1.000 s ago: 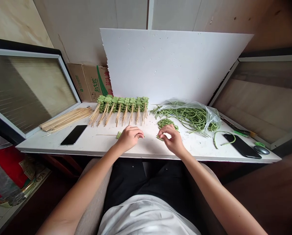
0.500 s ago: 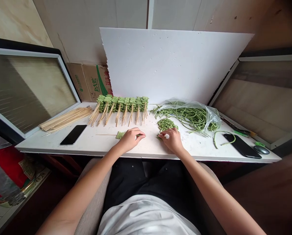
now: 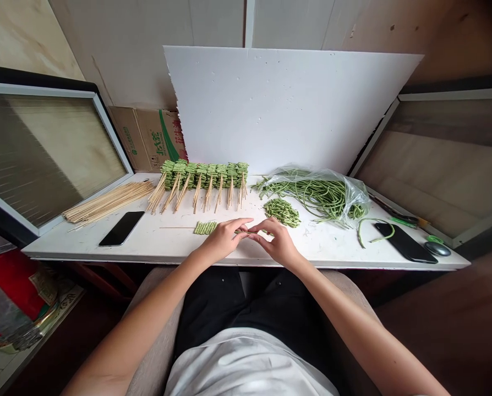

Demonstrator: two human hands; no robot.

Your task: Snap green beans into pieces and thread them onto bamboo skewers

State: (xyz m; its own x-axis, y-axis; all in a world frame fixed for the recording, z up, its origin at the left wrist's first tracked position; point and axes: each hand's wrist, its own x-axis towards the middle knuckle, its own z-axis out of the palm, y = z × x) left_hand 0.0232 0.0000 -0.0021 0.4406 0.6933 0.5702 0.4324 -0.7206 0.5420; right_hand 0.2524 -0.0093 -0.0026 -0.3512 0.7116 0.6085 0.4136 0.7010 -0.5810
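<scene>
A thin skewer with a row of short green bean pieces [image 3: 205, 227] runs from the left toward my left hand [image 3: 225, 237], whose fingers are closed around its right part. My right hand [image 3: 277, 240] is pinched against the left fingertips, with a small green bean piece between them, partly hidden. Just behind my right hand lies a pile of cut bean pieces [image 3: 282, 212]. Finished-looking bundles of beans on skewers [image 3: 205, 176] stand stacked at the back left, their sticks pointing forward.
Bare skewers [image 3: 109, 202] and a phone [image 3: 121, 228] lie at the left. Long beans in a plastic bag [image 3: 324, 192] are at the back right. Nearer the right end are a loose bean [image 3: 360, 234], a black phone [image 3: 406, 242] and a round dark object [image 3: 437, 248].
My right hand has moved left from beside the bean pile to meet my left hand. The fingertips of both hands now touch. The view has shifted slightly.
</scene>
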